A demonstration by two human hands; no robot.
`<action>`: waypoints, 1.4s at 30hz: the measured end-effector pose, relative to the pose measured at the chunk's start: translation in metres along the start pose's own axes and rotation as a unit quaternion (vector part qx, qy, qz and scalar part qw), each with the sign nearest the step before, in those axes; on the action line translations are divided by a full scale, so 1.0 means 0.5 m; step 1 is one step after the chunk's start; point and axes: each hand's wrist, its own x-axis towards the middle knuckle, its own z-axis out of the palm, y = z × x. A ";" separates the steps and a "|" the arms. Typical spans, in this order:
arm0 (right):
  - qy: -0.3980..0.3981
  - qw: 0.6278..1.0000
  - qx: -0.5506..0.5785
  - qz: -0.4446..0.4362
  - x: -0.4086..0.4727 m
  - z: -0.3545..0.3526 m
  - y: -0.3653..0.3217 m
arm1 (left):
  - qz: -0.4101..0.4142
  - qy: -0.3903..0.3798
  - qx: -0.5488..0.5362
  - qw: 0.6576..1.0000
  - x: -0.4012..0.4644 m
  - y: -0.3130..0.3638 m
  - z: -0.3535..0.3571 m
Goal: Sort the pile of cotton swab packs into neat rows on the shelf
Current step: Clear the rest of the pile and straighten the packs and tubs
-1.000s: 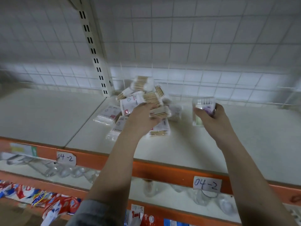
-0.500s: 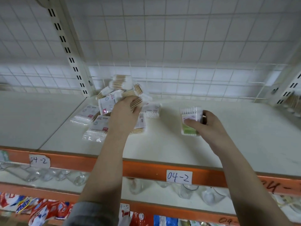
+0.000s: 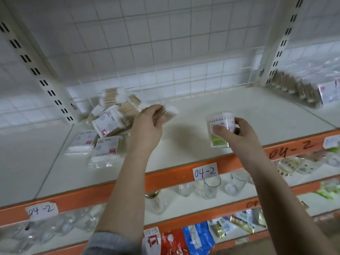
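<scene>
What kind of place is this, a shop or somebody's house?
Most likely a shop or its stockroom. The orange-edged shelf carries handwritten location labels, a lower shelf holds rows of drinking glasses, and colourful packaged goods sit below that. A pile of cotton swab packs waits to be sorted.

Both bare forearms stretched forward and up, well apart, a grey sleeve bunched at the left elbow. Left hand back-up, wrist bent slightly, fingers curled over a pack of wooden-stick swabs, thumb hidden beneath. Right hand turned thumb-inward, thumb pressed across the front of a clear swab box, fingers wrapped behind it, box upright above the grip.
</scene>
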 end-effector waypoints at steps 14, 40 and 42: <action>0.153 0.987 -0.039 -0.022 -0.105 -0.187 0.020 | 0.084 -0.094 -0.081 0.989 -0.039 0.155 0.112; 0.263 0.957 -0.110 -0.050 0.014 -1.021 0.130 | 0.100 -0.086 -0.139 0.981 -0.119 0.815 0.626; 0.272 0.956 -0.095 -0.054 0.039 -1.061 0.140 | 0.111 -0.093 -0.143 0.979 -0.106 0.850 0.665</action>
